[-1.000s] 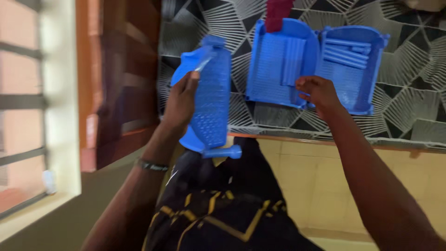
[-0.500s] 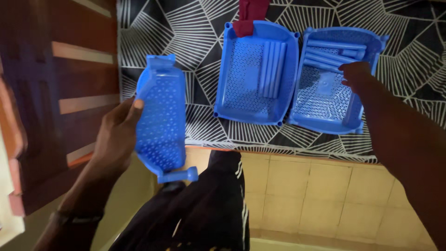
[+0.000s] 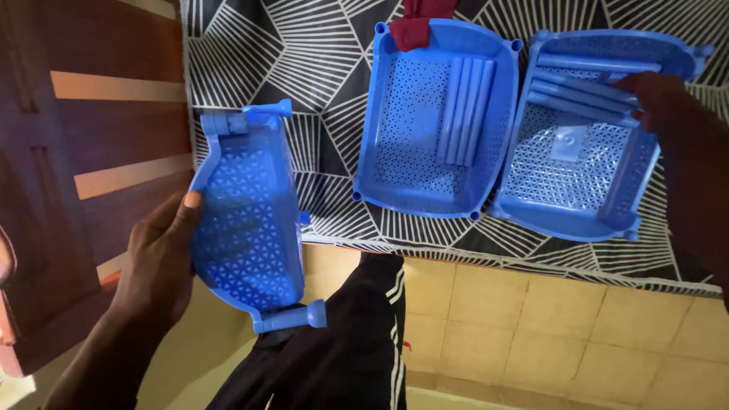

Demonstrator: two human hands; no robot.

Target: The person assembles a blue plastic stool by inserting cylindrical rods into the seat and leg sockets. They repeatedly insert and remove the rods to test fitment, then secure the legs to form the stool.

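1. Blue perforated tray (image 3: 247,216) is held in the left hand (image 3: 156,262) at about 9 o'clock in the head view, lifted off the patterned cloth (image 3: 304,53) and partly over the tiled floor (image 3: 577,334).
2. It is gripped along its long left rim, thumb laid on the inner mesh and the fingers closed behind the wall, so the open face is kept turned toward the camera and its corner sockets are left free.
3. Two more blue trays are left lying flat on the cloth: the middle tray (image 3: 402,163) at 12 o'clock and the right tray (image 3: 569,201) at 2 o'clock, their rims just beside each other.
4. Loose blue tubes (image 3: 465,110) are kept inside the middle tray, and more tubes (image 3: 577,87) inside the right one, so they cannot roll off.
5. The right hand (image 3: 668,102) is placed on the far right corner of the right tray, over the tube ends; whether its fingers are closed on anything cannot be told.
6. A dark red cloth piece (image 3: 421,21) is seen at the middle tray's top edge.
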